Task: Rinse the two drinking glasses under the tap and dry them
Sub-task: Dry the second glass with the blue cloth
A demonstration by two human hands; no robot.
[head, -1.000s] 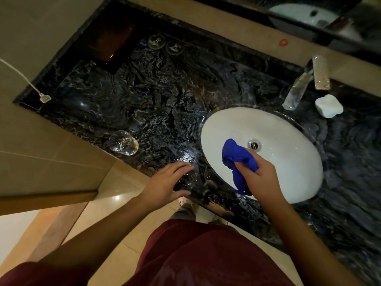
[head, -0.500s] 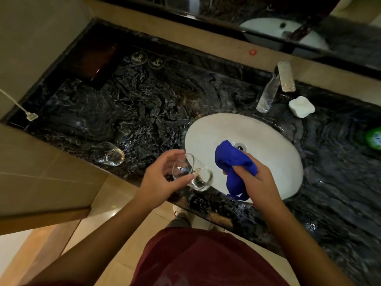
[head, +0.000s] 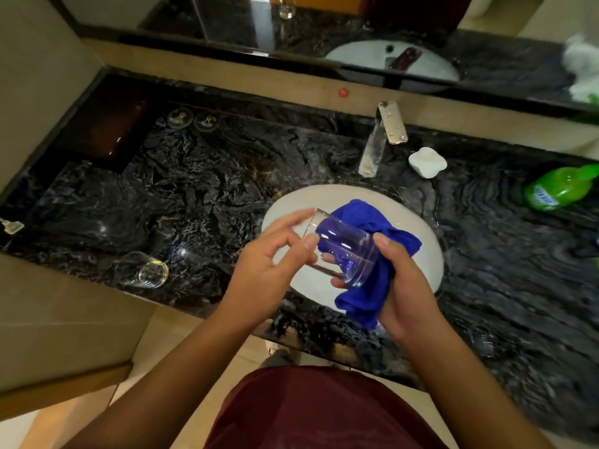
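A clear drinking glass (head: 345, 246) is tilted on its side above the white basin (head: 421, 234). My left hand (head: 262, 270) grips it by the rim end with thumb and fingers. My right hand (head: 405, 293) holds a blue cloth (head: 366, 299) and cups the glass's base end with it; the cloth shows through the glass. A second clear glass (head: 142, 270) lies on the dark marble counter (head: 194, 196) near its front left edge, apart from both hands. The chrome tap (head: 377, 144) stands behind the basin; no water shows.
A white soap dish (head: 427, 162) sits right of the tap and a green bottle (head: 557, 189) lies at the far right. Two small round items (head: 191, 118) and a dark brown box (head: 110, 131) stand at the back left. A mirror runs along the back wall.
My left hand picked a glass up from the counter's front edge and brought it over the basin. My right hand moved the blue cloth against the glass's base.
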